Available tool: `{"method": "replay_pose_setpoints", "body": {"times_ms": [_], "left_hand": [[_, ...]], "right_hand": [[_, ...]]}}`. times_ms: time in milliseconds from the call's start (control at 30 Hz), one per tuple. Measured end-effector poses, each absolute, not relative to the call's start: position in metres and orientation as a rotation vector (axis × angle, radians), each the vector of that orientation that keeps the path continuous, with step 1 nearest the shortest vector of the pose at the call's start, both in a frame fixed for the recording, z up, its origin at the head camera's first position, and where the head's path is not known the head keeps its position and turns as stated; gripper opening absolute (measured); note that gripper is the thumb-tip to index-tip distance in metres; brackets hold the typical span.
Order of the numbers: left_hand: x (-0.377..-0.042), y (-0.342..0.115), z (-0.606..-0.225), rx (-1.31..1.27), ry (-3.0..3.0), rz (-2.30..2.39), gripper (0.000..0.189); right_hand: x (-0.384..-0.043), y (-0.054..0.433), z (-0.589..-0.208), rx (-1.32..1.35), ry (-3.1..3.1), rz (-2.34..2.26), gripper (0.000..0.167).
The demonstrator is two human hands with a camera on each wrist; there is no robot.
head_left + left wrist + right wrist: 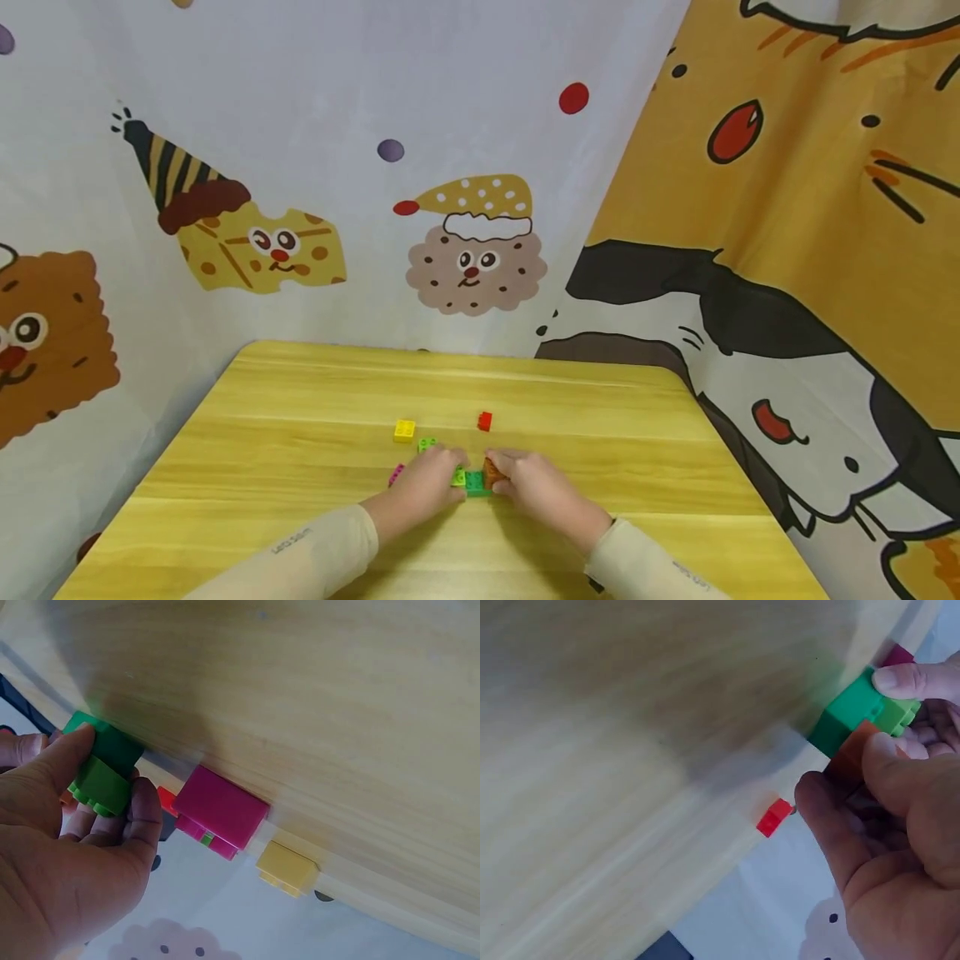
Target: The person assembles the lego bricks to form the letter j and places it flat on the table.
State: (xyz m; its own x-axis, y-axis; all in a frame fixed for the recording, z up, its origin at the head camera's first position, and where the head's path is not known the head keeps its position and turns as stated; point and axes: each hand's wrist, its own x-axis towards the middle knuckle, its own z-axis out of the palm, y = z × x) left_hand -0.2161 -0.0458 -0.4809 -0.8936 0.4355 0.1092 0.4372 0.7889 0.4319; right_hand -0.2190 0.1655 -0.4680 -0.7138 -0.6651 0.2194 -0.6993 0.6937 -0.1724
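Near the front middle of the table, my left hand (431, 485) grips a light green toy brick (101, 787) and the dark green brick (475, 482) it adjoins. The thumb lies against the dark green one in the left wrist view. From the other side my right hand (546, 493) pinches an orange-brown brick (491, 472) between thumb and fingers. That brick sits against the right end of the dark green brick, on its studded side. Parts of the light green and orange-brown bricks are hidden behind fingers.
A magenta brick (223, 808) lies just left of my left hand. Beyond it are another light green brick (427, 445) and a yellow brick (404, 430). A small red brick (485, 421) lies farther back on the wooden table (300, 400). Printed curtains hang behind the table.
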Motion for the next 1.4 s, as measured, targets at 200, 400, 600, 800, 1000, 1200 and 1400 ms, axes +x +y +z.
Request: {"method": "replay_pose_setpoints", "body": {"times_ms": [200,400,600,800,1000,1200,1400], "left_hand": [[-0.215,-0.046,-0.48,-0.713,-2.972,-0.7,0.042],[-0.215,-0.046,-0.479,-0.713,-2.963,-0.691,0.042],[-0.219,-0.051,-0.48,-0.699,-2.972,-0.687,0.042],[-0.222,-0.053,-0.478,-0.703,-2.995,-0.719,0.039],[-0.228,-0.051,-0.475,-0.716,-2.988,-0.694,0.038],[-0.226,-0.051,-0.474,-0.68,-3.031,-0.702,0.039],[-0.225,-0.052,-0.474,-0.681,-3.032,-0.74,0.035]], "right_hand": [[-0.217,0.165,-0.472,1.113,-2.757,0.317,0.053],[-0.222,0.161,-0.468,1.14,-2.766,0.302,0.05],[-0.24,0.156,-0.459,1.2,-2.892,0.456,0.031],[-0.255,0.151,-0.459,1.267,-3.027,0.545,0.016],[-0.263,0.15,-0.454,1.271,-3.076,0.526,0.016],[-0.264,0.147,-0.455,1.298,-3.105,0.528,0.016],[-0.265,0.146,-0.462,1.266,-3.146,0.621,0.015]]}}
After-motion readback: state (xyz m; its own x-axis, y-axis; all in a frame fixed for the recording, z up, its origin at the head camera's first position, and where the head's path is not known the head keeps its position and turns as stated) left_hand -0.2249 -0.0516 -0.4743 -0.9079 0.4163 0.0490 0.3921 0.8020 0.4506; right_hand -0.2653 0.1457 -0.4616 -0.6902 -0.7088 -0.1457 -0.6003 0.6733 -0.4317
